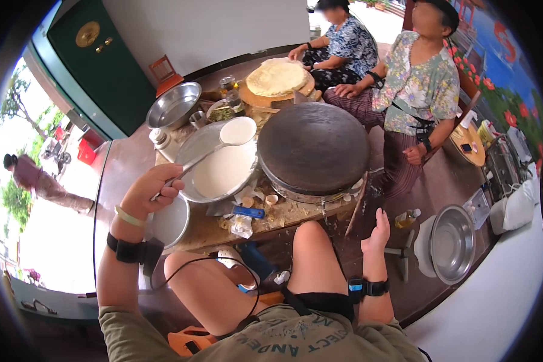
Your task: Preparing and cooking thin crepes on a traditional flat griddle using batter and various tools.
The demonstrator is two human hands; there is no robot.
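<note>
My left hand (148, 192) is closed around the handle of a metal ladle (193, 161). The ladle's bowl, full of white batter (238, 131), is over the far side of a wide metal bowl (194, 145) that holds more of the same batter. Right of this bowl stands a round dark griddle (314, 145), its top bare. My right hand (377, 234) is raised off the griddle's near right side, with fingers stretched and nothing in it. A scraper with a blue handle (248, 212) and eggshells (271, 199) lie in front of the bowl.
Thin pancakes (277, 75) are stacked on a board at the back. Two people (344, 45) sit beyond and right of the griddle. A steel basin (176, 104) and a white pot (172, 222) stand at left; another basin (452, 244) is at right beside an oil bottle (408, 218).
</note>
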